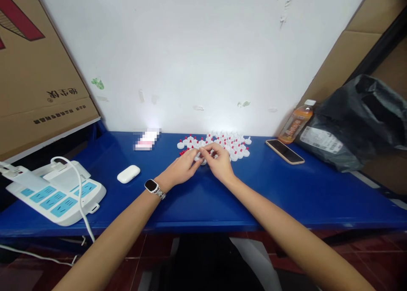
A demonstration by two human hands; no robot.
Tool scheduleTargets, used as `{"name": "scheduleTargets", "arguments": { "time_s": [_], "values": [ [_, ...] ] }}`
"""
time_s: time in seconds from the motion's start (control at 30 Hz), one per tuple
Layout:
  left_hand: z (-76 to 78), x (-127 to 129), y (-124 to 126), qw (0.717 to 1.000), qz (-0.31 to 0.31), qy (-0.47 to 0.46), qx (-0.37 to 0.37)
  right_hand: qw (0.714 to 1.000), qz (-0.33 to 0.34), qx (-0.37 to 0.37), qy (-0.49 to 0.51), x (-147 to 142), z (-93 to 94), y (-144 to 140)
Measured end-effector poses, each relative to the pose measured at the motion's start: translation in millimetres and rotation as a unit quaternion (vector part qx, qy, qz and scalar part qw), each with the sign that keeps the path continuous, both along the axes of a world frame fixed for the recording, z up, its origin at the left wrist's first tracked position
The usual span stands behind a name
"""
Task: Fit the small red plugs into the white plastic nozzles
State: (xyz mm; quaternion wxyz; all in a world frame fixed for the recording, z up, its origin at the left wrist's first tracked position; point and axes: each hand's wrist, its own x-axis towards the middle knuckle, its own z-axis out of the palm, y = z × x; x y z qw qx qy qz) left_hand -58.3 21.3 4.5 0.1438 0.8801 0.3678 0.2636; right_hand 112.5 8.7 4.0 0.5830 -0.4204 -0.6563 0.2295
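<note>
Over the blue table point(210, 198), my left hand point(181, 168) and my right hand point(219, 162) meet with their fingertips together. The left fingers are closed on a small white nozzle cap point(197, 156), which is mostly covered by the fingers. Thumb and forefinger of my right hand pinch at the same spot; what lies between them is too small and hidden to make out. Around and behind the hands spread many white nozzle caps point(234, 156) with pointed spouts, a lot of them carrying red tips. Some loose red tips point(182, 153) lie left of the fingers.
Toward the left are a white earphone case point(128, 174), a power strip point(63, 200) with a white cable, and a blurred pink-and-white item point(146, 139). On the right lie a phone point(285, 151), a drink bottle point(296, 123) and a black plastic bag point(349, 117). A white wall point(203, 62) closes off the back.
</note>
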Motion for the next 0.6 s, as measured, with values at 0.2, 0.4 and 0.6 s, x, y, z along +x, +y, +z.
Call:
{"name": "scheduleTargets", "arguments": {
  "time_s": [0.2,0.4,0.6],
  "values": [
    [5.3,-0.8,-4.0,1.0,0.006,0.015,0.017,0.99,-0.045,0.107,-0.079,-2.9,1.1,-3.2],
    [7.7,-1.0,-6.2,0.998,0.022,0.037,0.038,0.994,-0.013,0.089,-0.069,-2.9,-2.4,-2.1],
    [7.3,-3.0,-2.8,0.995,0.037,0.05,0.075,0.999,0.025,0.012,-0.034,-0.8,0.8,-0.1]
  ]
}}
